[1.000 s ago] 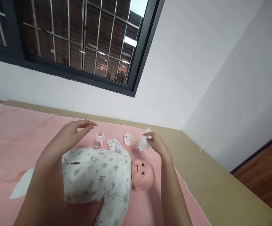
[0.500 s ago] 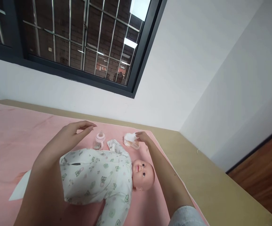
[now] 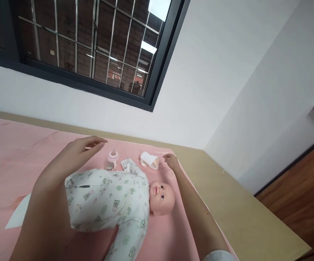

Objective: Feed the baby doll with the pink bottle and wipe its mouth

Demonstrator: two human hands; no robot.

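A baby doll in a white onesie printed with small animals lies on its back, its head to the right. Above the doll's legs my left hand hovers with thumb and fingers apart, holding nothing. Just right of it a pink-topped baby bottle stands on the pink mat. My right hand, fingers loosely bent and apart, is empty beside a small clear packet with a white sheet on it. A visible gap separates that hand from the packet.
A white flat piece lies at the lower left, partly hidden behind my left forearm. The mat covers a wooden surface that meets the white wall. A dark-framed barred window is above.
My right hand has come off the white sheet and packet and moved slightly right. My left hand stays over the doll's legs. The view has shifted a little.
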